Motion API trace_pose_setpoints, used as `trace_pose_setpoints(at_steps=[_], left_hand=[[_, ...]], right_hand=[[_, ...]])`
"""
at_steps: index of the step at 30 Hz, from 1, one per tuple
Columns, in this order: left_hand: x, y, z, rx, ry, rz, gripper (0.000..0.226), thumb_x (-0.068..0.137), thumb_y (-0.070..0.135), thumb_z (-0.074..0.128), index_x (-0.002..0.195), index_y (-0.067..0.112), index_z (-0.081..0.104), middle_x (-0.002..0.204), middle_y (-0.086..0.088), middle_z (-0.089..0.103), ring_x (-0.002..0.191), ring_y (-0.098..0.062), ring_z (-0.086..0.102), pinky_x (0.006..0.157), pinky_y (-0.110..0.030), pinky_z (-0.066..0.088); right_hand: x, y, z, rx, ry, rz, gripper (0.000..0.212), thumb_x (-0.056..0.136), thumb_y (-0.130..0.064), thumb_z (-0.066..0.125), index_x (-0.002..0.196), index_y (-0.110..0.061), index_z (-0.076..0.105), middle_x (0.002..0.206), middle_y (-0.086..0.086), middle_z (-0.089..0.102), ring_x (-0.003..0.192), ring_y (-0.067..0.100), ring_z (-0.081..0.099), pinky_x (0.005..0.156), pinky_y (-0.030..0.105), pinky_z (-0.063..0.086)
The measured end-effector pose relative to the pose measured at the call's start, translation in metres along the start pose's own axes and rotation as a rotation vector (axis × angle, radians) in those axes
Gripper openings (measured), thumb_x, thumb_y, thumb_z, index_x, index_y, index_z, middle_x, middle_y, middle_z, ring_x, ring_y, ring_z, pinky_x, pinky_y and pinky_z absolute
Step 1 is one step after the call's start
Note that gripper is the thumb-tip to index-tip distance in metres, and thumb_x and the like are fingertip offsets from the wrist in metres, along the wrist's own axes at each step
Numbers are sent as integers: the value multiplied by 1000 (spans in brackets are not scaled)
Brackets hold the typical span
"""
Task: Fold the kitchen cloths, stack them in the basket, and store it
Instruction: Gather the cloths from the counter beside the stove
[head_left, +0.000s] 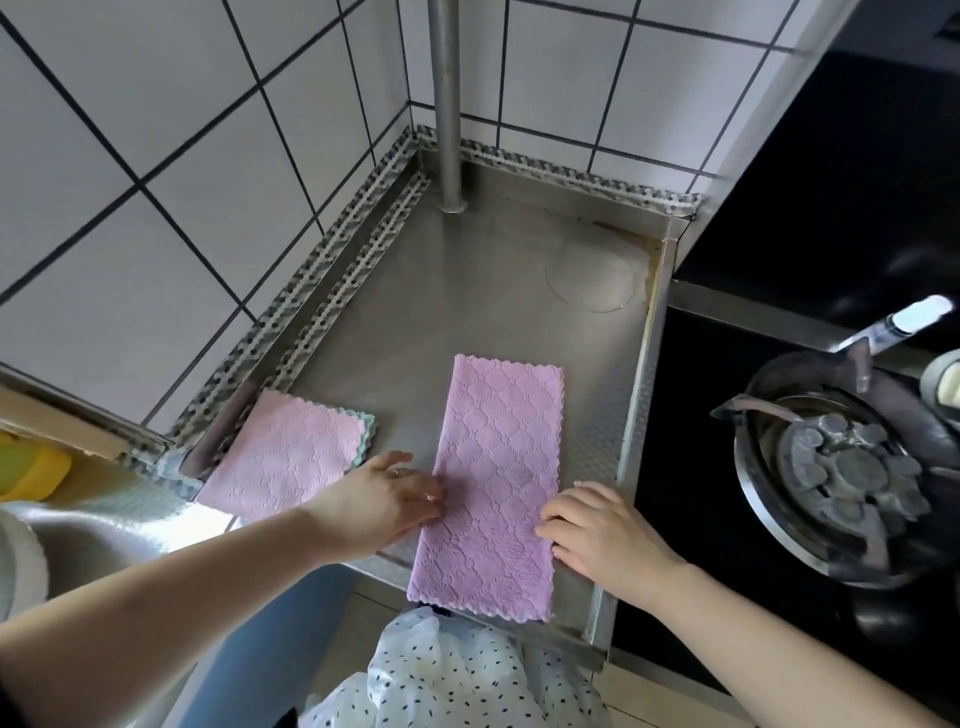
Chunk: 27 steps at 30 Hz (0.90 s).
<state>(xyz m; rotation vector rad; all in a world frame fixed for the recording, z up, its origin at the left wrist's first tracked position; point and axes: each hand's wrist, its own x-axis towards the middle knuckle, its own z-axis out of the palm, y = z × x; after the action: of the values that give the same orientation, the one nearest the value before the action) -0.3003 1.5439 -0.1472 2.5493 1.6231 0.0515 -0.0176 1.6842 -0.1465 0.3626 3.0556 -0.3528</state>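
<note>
A lilac quilted cloth (493, 478), folded into a long strip, lies on the steel counter (467, 291) with its near end hanging over the front edge. My left hand (384, 499) rests flat against the strip's left edge, fingers straight. At the strip's right edge, my right hand (597, 530) presses down with its fingertips on the cloth. A stack of folded cloths (291, 457), pink on top with green and grey edges showing beneath, sits to the left near the wall. No basket is in view.
Tiled walls close the counter at the back and left, with a metal pipe (448, 104) standing in the corner. A gas burner (841, 462) on a black hob lies to the right. A sink (104, 525) and a yellow sponge (31, 467) are at the left.
</note>
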Motion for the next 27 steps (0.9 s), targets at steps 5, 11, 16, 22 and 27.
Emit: trace_pose_setpoints(at_steps=[5, 11, 16, 22, 27], left_hand=[[-5, 1, 1, -33, 0, -29, 28, 86, 35, 47, 103, 32, 69, 112, 13, 65, 101, -5, 63, 95, -36, 47], [-4, 10, 3, -206, 125, -180, 34, 71, 21, 78, 104, 20, 70, 104, 6, 69, 92, -12, 66, 82, -23, 54], [17, 23, 1, -473, 265, -475, 24, 74, 17, 63, 97, 15, 69, 101, 1, 71, 92, -18, 67, 78, -29, 55], [66, 11, -24, -880, 371, -983, 25, 89, 36, 59, 74, 19, 49, 67, 12, 55, 63, -4, 52, 57, -14, 38], [91, -17, -23, -872, 147, -1114, 26, 90, 31, 56, 71, 14, 50, 67, 0, 54, 68, -23, 52, 61, -31, 40]], right_hand=[[8, -3, 7, -45, 121, 15, 6, 71, -24, 59, 73, -27, 64, 82, -11, 59, 81, 11, 55, 87, 27, 36], [20, -8, -6, 428, 49, 399, 10, 81, -18, 57, 88, -14, 62, 84, 1, 65, 83, 21, 60, 70, 25, 38], [34, -3, -19, 598, 69, 696, 13, 93, -27, 49, 99, -17, 56, 81, 3, 62, 85, 28, 63, 70, 34, 44], [70, 12, -40, 689, 228, 896, 19, 97, -27, 41, 97, -11, 51, 84, 8, 61, 83, 31, 58, 73, 39, 45], [94, 26, -41, 550, 83, 1011, 19, 98, -26, 39, 93, -11, 50, 91, 12, 61, 86, 32, 56, 64, 32, 34]])
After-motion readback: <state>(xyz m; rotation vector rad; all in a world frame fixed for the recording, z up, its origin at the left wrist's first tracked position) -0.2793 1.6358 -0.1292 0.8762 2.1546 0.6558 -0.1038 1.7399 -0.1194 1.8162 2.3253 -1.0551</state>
